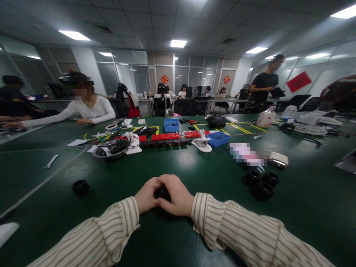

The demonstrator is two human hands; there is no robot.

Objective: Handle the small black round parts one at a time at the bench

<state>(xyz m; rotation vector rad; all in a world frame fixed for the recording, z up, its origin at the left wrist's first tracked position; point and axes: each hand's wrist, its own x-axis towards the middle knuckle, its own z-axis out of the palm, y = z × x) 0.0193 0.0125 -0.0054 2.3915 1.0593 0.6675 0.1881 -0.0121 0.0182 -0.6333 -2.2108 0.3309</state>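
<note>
My left hand (pixel 147 195) and my right hand (pixel 175 197) meet at the near middle of the green table (pixel 194 167). Both are closed around a small black round part (pixel 162 193), mostly hidden by the fingers. Striped sleeves cover both forearms. Another black round part (pixel 80 186) lies to the left of my hands. Three similar black parts (pixel 261 183) sit grouped to the right.
Further back lie a metal bowl with cables (pixel 110 149), a red power strip (pixel 165 136), two blue bins (pixel 171 125), white clips (pixel 202 144), a wrench (pixel 51 161) and a small silver box (pixel 278 160). A person in white (pixel 83 107) reaches across the far left; others sit or stand behind.
</note>
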